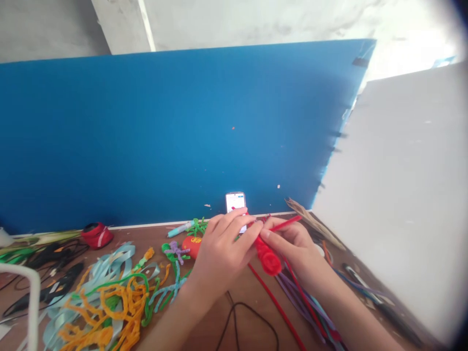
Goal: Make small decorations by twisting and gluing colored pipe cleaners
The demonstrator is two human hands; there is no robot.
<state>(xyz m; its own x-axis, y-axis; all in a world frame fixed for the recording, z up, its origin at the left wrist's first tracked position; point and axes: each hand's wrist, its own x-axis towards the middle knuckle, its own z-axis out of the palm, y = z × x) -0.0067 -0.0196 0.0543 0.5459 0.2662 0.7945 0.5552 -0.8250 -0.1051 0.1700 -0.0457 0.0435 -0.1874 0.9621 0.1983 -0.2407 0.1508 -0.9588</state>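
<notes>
Both my hands meet over the table, closed around a red pipe-cleaner piece (268, 258) with a coiled, rounded end facing me. My left hand (228, 243) reaches over it from the left, its fingers bent onto the upper part. My right hand (292, 239) pinches the piece from the right. A straight red stem (288, 223) sticks out past the right fingers. Long red pipe cleaners (274, 302) trail down toward me below the hands. Just behind the fingers stands a phone (236, 200) with a lit screen, partly covered by my left hand.
On the left lie tangled orange pipe cleaners (124, 307) and pale blue ribbon (109, 263). A red tape-like roll (97, 235) and black cables (62, 278) sit farther left. Purple strands (296, 297) lie at right. A blue panel (183, 136) closes off the back, a white panel (409, 195) the right.
</notes>
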